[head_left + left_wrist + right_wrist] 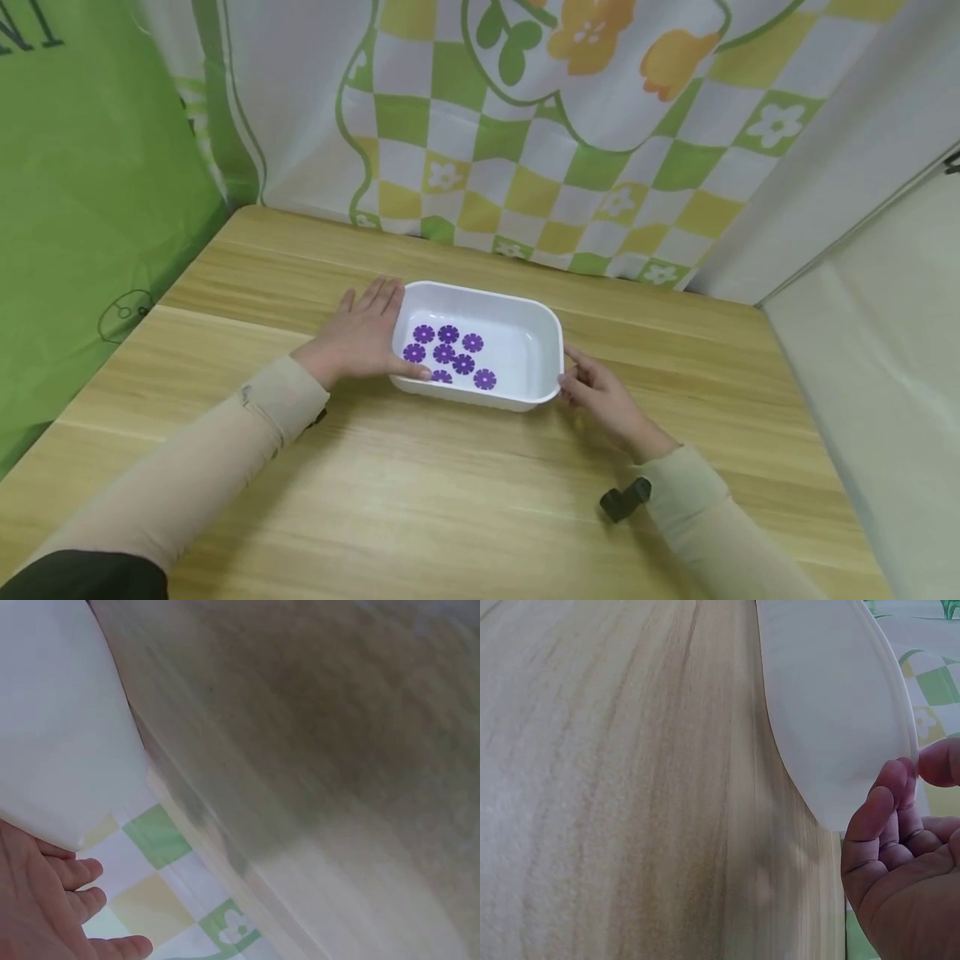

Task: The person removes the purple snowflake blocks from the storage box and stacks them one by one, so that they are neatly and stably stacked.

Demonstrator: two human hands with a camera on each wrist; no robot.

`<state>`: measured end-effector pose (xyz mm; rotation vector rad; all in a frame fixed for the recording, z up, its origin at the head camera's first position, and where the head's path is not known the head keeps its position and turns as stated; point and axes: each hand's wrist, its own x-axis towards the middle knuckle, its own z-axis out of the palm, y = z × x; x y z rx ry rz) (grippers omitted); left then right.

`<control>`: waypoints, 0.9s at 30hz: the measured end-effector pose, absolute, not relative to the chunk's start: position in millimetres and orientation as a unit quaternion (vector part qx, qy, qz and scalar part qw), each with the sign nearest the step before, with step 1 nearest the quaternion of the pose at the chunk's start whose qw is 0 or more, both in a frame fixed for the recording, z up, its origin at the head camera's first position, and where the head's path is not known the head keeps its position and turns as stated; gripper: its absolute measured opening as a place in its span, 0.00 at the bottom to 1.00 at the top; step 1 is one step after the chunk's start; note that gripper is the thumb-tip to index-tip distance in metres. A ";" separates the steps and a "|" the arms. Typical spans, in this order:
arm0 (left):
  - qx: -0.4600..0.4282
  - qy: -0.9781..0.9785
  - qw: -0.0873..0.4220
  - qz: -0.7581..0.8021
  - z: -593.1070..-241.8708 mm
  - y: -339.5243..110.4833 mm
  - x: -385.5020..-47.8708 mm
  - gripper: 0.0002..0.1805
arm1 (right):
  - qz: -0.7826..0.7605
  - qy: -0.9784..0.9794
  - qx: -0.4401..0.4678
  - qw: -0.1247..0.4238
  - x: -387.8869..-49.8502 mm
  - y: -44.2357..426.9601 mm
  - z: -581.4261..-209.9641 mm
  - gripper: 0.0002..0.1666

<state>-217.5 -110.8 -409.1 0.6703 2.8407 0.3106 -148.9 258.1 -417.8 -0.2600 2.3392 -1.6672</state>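
A white rectangular plastic basin [513,333] with rounded corners sits on the wooden table. Inside it, mostly toward the left, lie several purple notched discs [463,364] that look flat, like snowflake building pieces. My left hand [363,337] rests against the basin's left end, its fingers straight and spread, with the thumb across the front-left rim. In the left wrist view, the fingers [86,904] extend past the white wall. At the opposite end, my right hand [603,400] pinches the rim, the thumb on top and curled fingers [874,817] against the outer wall.
The wooden table [390,492] stretches around the basin. Behind its far edge hangs a checked, flowered curtain [525,167]. A green cloth [82,167] hangs at the left, with a thin dark cable [123,312] near the table edge. A pale wall [877,358] stands on the right.
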 end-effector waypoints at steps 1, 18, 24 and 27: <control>0.224 0.963 0.101 0.107 -409.5 -111.2 -217.4 0.79 | -0.573 0.805 -0.089 0.128 -149.1 257.7 -417.2 0.37; 0.228 0.960 0.134 0.087 -402.2 -112.2 -216.2 0.82 | -0.523 0.834 -0.095 0.151 -152.6 258.0 -406.6 0.37; 0.237 0.956 0.136 0.103 -401.8 -111.1 -215.2 0.84 | -0.462 0.871 -0.101 0.129 -151.8 260.3 -397.2 0.37; 0.239 0.957 0.131 0.101 -402.9 -111.4 -214.8 0.84 | -0.409 0.901 -0.103 0.106 -155.9 258.2 -387.1 0.37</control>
